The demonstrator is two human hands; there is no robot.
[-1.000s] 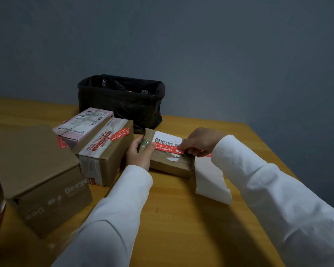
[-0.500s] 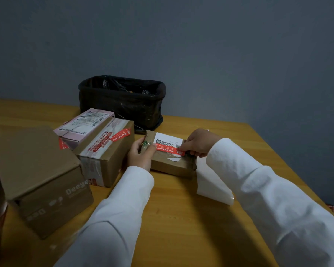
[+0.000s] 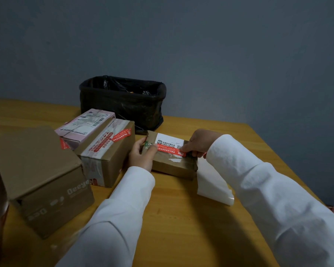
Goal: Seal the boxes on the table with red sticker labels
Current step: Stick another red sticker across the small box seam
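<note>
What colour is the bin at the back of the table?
Black: the rectangular bin lined with a black plastic bag, clearest in the head view.

A black bin [image 3: 121, 105] lined with a black plastic bag stands at the far side of my wooden worktop [image 3: 181, 218], against the grey-blue wall [image 3: 201, 45]. A white sheet of backing paper [image 3: 213, 183] lies on the worktop nearer to me, its near edge curling up.
</note>
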